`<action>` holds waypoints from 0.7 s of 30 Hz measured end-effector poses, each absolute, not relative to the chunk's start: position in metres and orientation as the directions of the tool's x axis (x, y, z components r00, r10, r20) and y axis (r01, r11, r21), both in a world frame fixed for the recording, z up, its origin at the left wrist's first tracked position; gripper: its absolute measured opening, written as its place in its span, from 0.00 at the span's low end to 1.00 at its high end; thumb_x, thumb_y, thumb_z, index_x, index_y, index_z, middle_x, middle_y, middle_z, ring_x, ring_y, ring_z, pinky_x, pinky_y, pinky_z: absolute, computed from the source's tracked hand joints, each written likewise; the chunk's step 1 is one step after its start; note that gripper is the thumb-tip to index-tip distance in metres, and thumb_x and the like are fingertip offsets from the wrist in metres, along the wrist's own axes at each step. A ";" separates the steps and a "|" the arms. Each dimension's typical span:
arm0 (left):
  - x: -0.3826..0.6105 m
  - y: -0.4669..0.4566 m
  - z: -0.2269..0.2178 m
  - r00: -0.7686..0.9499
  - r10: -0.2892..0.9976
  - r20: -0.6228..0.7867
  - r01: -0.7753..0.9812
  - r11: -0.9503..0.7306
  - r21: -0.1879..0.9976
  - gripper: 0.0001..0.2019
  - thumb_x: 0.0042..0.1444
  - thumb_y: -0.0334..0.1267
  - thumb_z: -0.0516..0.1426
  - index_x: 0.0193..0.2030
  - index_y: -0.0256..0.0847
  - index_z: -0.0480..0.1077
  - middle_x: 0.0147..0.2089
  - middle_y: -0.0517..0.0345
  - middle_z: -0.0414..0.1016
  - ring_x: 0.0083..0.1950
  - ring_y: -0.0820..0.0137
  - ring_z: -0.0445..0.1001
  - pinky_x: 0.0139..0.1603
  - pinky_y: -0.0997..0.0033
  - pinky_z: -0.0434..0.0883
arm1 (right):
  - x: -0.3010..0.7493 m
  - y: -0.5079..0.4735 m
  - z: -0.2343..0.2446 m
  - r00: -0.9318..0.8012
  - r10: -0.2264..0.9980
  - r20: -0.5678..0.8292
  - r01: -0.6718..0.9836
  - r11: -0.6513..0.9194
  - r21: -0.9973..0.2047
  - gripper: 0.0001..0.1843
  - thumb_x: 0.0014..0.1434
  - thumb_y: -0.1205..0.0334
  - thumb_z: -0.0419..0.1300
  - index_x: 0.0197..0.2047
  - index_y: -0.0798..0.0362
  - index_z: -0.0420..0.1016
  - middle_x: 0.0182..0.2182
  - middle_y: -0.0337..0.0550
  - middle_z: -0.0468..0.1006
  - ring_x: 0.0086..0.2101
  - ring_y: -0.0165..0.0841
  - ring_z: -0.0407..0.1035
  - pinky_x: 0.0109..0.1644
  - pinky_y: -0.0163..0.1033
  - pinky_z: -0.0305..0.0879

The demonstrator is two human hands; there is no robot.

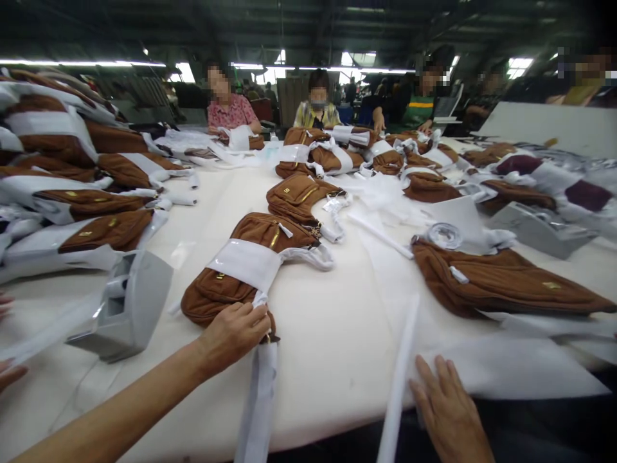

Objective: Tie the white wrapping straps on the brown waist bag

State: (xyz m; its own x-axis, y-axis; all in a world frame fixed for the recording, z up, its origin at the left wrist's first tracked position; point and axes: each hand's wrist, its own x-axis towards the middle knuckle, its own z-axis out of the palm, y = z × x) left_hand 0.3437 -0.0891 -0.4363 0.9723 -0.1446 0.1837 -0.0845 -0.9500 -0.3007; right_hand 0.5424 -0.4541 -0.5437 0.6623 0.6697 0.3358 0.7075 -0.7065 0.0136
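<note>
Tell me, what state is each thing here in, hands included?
Left hand: closed on the near end of a brown fabric bag.
That bag: lying down, a broad white band around its middle.
White-wrapped strap: running from that bag toward the viewer.
Brown fabric bag at right: lying down, no band visible.
Boxy grey tape dispenser at left: standing on the table.
Right hand: open, fingers slightly apart.

We log, on the table (337,366): bag pile (53,138), upper left; tape dispenser (144,305) below it; one bag (231,292) at centre; another bag (501,280) at right, paper sheet (525,366) before it.
</note>
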 end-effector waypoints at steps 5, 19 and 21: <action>0.352 -0.090 -0.437 0.988 -0.041 0.152 -0.014 -0.985 -0.173 0.04 0.53 0.30 0.50 0.32 0.39 0.64 0.35 0.55 0.66 0.33 0.69 0.65 0.32 0.70 0.61 | 0.528 -0.418 -0.533 0.604 0.706 0.369 0.723 -0.681 0.118 0.33 0.58 0.41 0.41 0.51 0.60 0.65 0.49 0.64 0.65 0.52 0.53 0.56 0.42 0.53 0.62; 0.352 -0.095 -0.428 0.993 0.067 0.100 0.076 -0.992 -0.095 0.06 0.56 0.32 0.47 0.31 0.38 0.63 0.36 0.56 0.66 0.33 0.72 0.65 0.35 0.73 0.65 | 0.640 -0.195 -0.482 0.602 0.719 0.347 0.798 -0.557 -0.230 0.15 0.51 0.65 0.57 0.42 0.62 0.67 0.37 0.58 0.71 0.41 0.45 0.63 0.42 0.48 0.59; 0.349 -0.096 -0.427 0.983 0.107 0.151 0.117 -0.991 -0.061 0.08 0.57 0.32 0.46 0.31 0.37 0.63 0.34 0.56 0.66 0.33 0.73 0.65 0.35 0.74 0.65 | 0.634 -0.190 -0.464 0.591 0.694 0.411 0.806 -0.524 -0.275 0.21 0.53 0.63 0.56 0.50 0.61 0.63 0.46 0.61 0.67 0.47 0.47 0.60 0.47 0.51 0.57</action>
